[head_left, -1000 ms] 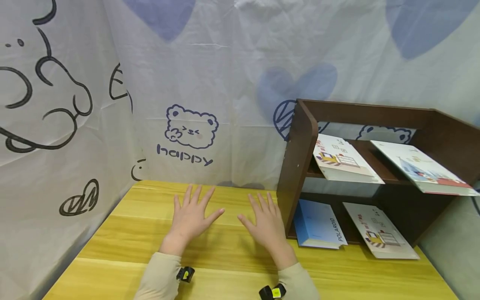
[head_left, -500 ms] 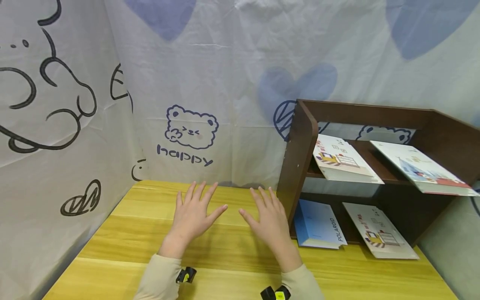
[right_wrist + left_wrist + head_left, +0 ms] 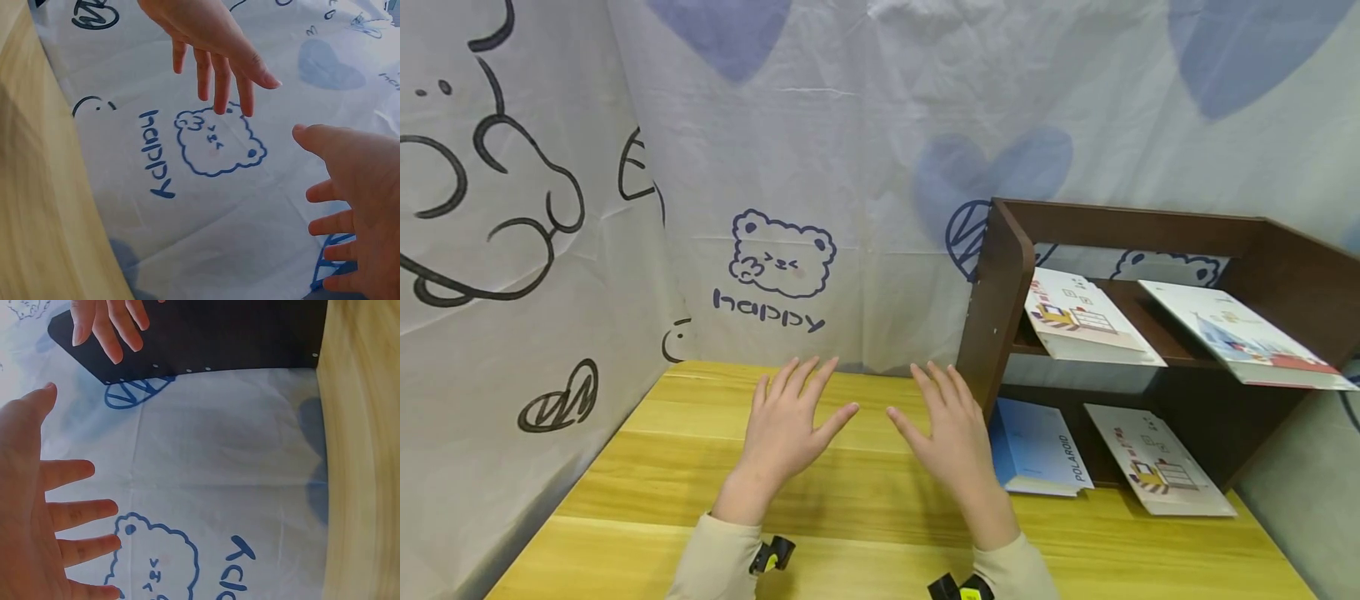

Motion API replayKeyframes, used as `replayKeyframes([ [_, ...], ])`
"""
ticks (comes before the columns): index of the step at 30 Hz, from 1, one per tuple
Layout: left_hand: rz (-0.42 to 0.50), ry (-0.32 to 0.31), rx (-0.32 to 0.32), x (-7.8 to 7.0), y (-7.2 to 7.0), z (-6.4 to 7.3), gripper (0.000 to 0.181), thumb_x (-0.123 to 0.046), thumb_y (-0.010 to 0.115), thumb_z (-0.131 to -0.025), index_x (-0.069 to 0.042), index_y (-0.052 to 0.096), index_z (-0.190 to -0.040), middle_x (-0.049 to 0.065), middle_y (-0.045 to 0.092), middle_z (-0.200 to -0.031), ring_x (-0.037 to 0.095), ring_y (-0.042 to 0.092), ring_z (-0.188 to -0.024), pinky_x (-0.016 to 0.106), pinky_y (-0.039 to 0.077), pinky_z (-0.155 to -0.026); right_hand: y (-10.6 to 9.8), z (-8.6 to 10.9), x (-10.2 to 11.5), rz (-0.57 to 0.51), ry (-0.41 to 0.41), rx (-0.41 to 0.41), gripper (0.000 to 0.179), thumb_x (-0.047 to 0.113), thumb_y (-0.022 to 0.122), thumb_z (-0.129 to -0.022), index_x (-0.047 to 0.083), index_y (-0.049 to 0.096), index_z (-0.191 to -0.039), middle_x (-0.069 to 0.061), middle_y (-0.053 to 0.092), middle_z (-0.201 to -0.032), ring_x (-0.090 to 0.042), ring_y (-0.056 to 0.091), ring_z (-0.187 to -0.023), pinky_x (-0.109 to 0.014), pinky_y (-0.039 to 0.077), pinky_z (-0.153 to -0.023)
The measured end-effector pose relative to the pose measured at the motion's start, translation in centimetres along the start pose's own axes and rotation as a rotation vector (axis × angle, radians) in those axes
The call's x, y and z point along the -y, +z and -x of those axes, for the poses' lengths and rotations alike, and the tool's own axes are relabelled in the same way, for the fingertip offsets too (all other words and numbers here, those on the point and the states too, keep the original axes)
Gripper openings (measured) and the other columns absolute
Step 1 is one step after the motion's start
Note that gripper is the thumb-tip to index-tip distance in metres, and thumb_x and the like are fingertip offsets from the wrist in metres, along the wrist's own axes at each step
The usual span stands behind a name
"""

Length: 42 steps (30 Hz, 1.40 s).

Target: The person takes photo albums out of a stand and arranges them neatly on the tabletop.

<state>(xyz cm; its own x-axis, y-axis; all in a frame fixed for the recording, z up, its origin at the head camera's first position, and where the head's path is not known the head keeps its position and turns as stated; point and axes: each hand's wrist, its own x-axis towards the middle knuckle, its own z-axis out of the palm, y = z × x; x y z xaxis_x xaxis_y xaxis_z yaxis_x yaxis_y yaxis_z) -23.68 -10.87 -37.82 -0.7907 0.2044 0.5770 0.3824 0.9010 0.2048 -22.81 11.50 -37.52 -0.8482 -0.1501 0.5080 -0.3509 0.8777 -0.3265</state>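
My left hand (image 3: 784, 429) is held over the yellow wood-grain table (image 3: 850, 517), its fingers spread and its palm holding nothing. My right hand (image 3: 955, 435) is level with it on the right, also with fingers apart and nothing in its grasp. In the head view the right hand overlaps the side panel of a dark brown shelf (image 3: 1000, 308). Just right of that hand, a blue book (image 3: 1048, 450) marked POLAROID lies on the lower shelf. Each wrist view shows both hands (image 3: 28, 506) (image 3: 369, 194) with straight fingers, seen against the printed cloth.
A white book with a yellow vehicle print (image 3: 1086, 321) and another white book (image 3: 1243, 333) lie on the upper shelf, jutting out over its front. A similar white book (image 3: 1161, 462) is on the lower shelf. Printed white cloth (image 3: 880, 208) hangs behind and to the left.
My right hand has moved a little to the right, nearer the shelf and the blue book. The left hand has shifted slightly forward and right. The books have stayed put.
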Motion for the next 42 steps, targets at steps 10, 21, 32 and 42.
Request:
replayKeyframes([
  [10,0.049,0.132,-0.23,-0.4,-0.7,-0.1,0.076,-0.072,0.027,-0.094,-0.016,0.054,-0.139,0.012,0.062,-0.131,0.035,0.056,-0.122,0.059,0.041,-0.103,-1.6,0.2,0.1,-0.034,-0.013,-0.093,0.065,0.051,0.062,-0.09,0.02,0.047,-0.145,-0.009,0.047,-0.149,-0.034,0.035,-0.143,-0.065,0.038,-0.106],
  [21,0.095,0.166,-0.277,-1.3,-1.3,0.0,0.074,-0.07,0.029,-0.095,-0.015,0.057,-0.135,0.009,0.065,-0.128,0.032,0.058,-0.119,0.056,0.042,-0.102,-3.1,0.4,-0.2,-0.094,-0.023,-0.201,0.061,0.044,0.066,-0.09,0.018,0.049,-0.143,-0.009,0.053,-0.142,-0.034,0.046,-0.131,-0.058,0.041,-0.105],
  [32,0.133,0.2,-0.284,-2.6,-1.6,0.2,0.071,-0.068,0.03,-0.096,-0.015,0.059,-0.132,0.008,0.066,-0.125,0.029,0.06,-0.116,0.056,0.044,-0.101,-4.5,0.4,-1.6,-0.152,-0.071,-0.393,0.052,0.034,0.071,-0.087,0.008,0.06,-0.13,-0.014,0.062,-0.128,-0.037,0.054,-0.118,-0.055,0.043,-0.1],
  [42,0.172,0.253,-0.314,-3.6,-1.6,0.4,0.067,-0.066,0.033,-0.097,-0.015,0.06,-0.131,0.005,0.068,-0.122,0.025,0.062,-0.113,0.049,0.046,-0.099,-6.0,0.7,-2.9,-0.219,0.03,-0.437,0.045,0.03,0.07,-0.088,0.008,0.063,-0.126,-0.017,0.063,-0.127,-0.037,0.053,-0.118,-0.056,0.043,-0.099],
])
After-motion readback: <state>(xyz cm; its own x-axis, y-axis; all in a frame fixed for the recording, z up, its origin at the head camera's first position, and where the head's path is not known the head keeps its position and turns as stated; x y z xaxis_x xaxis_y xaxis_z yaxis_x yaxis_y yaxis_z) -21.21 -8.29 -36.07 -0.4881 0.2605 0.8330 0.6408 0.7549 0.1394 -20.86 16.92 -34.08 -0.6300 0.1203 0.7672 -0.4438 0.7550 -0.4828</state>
